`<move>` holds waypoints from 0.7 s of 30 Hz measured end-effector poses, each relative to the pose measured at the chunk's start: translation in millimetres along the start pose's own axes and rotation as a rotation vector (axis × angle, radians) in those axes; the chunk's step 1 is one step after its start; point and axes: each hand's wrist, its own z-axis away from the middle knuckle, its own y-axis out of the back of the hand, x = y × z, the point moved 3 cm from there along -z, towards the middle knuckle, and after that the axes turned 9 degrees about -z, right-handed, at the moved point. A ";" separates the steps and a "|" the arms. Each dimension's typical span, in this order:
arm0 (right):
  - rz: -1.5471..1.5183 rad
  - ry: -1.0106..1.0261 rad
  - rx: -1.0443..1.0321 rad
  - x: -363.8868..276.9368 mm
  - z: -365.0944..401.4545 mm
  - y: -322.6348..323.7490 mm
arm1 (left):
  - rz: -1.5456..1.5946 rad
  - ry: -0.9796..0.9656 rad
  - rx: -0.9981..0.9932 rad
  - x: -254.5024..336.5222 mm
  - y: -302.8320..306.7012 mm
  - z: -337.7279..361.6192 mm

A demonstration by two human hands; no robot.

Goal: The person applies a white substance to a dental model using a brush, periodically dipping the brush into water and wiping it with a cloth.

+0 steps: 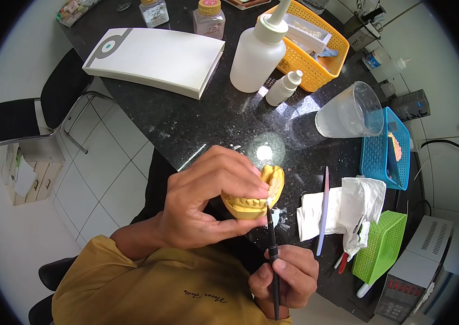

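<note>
A: First item?
B: One yellow dental cast (244,210), toothed, held at the near edge of the black counter (207,116); whether it touches the surface, I cannot tell.

A: Held how?
B: By the left hand (187,203), pinched between thumb on the near side and fingers on the far side.

A: Second item?
B: One slim black tool (274,252), upper end at the cast's teeth, shaft pinched between thumb and fingers of the right hand (289,275).

A: Right of the cast?
B: One pale purple stick (323,216), lying across white tissue (362,199); one green basket (385,244) just beyond; one grey device (419,268), far right.

A: Farther off?
B: One clear cup (343,115), beside a blue basket (369,162). One small white bottle (282,91), near a large spouted bottle (255,59); a yellow basket (294,66) behind.

A: Far left?
B: One white case (153,57), flat; two lidded jars behind, one left (155,14), one right (209,23). One black chair (65,81), off the counter.
</note>
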 end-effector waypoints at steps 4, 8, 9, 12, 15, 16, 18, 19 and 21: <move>0.019 0.011 -0.003 0.9 -0.1 -2.1 | -0.015 -0.001 0.003 -0.3 -0.4 0.3; 0.019 0.010 -0.013 0.0 -0.6 -1.0 | -0.020 -0.007 0.012 -0.5 -0.9 0.3; 0.018 0.011 -0.012 -0.2 -0.9 -1.2 | -0.018 -0.004 0.013 -0.7 -0.9 0.6; 0.025 0.010 -0.010 -0.8 -1.0 -1.4 | -0.014 -0.001 0.013 -0.4 -1.1 0.5; 0.004 0.015 0.007 -0.4 -0.3 -0.8 | -0.007 0.007 0.000 0.5 0.2 -0.5; 0.003 0.014 0.002 -0.2 -0.3 -0.7 | -0.007 0.006 0.000 0.4 0.2 -0.4; 0.004 0.013 -0.002 0.0 0.2 0.3 | 0.000 -0.001 -0.003 0.1 0.1 -0.3; -0.027 0.029 -0.007 -0.7 1.0 1.6 | 0.002 -0.002 -0.004 0.9 0.4 -0.5; -0.130 0.112 0.087 -2.0 5.9 3.6 | 0.029 0.045 0.018 2.3 -0.1 -2.0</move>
